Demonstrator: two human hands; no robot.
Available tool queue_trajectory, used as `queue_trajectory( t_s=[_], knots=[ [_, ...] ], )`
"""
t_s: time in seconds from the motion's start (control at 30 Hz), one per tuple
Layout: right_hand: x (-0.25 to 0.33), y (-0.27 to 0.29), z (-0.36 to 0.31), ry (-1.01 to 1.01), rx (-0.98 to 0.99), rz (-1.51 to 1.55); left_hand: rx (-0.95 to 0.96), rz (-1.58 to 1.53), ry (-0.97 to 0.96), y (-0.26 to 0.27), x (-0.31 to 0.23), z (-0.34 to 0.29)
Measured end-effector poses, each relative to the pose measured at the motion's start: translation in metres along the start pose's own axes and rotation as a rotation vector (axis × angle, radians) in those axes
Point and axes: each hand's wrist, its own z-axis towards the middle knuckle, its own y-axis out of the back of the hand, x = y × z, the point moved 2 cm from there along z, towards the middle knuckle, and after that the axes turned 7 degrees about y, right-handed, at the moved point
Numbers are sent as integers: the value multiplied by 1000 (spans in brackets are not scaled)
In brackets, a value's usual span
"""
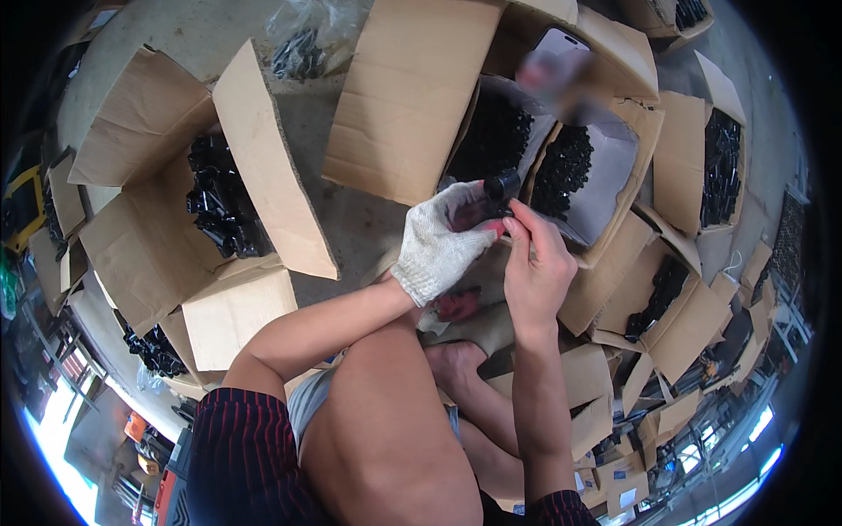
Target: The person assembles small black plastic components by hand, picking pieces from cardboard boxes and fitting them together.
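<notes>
My left hand (438, 250), in a white knitted glove with reddish fingertips, is closed around a black cylindrical part (502, 185). One round end of that part sticks up past the fingers; the rest is largely hidden by the glove. Bare and ungloved, my right hand (538, 263) meets the left one at the near end of the part. Its thumb and forefinger are pinched together there, and whatever lies between them is too small to make out. Just beyond both hands are two grey-lined compartments with small black pieces (564, 167) heaped inside.
An open cardboard box (145, 232) at left holds shiny black parts (219, 197). A phone (560, 44) rests at the far edge of the compartments. More boxes of black parts (722, 167) stand at right. A clear plastic bag (307, 39) lies on the floor at the far side.
</notes>
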Motion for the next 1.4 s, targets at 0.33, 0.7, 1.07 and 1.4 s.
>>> queue_trajectory(
  t_s=[0.33,0.7,1.07,1.4],
  knots=[
    [4,4,2,-63,1,55,-28,-19,-6,2,6,2],
    [4,3,1,48,-51,-33,-12,-108,58,-1,0,1],
    [1,-2,-3,58,-59,-91,-81,19,41,-1,-5,-2],
    [5,1,-2,58,-78,-51,-78,25,35,0,-2,-2]
  ],
)
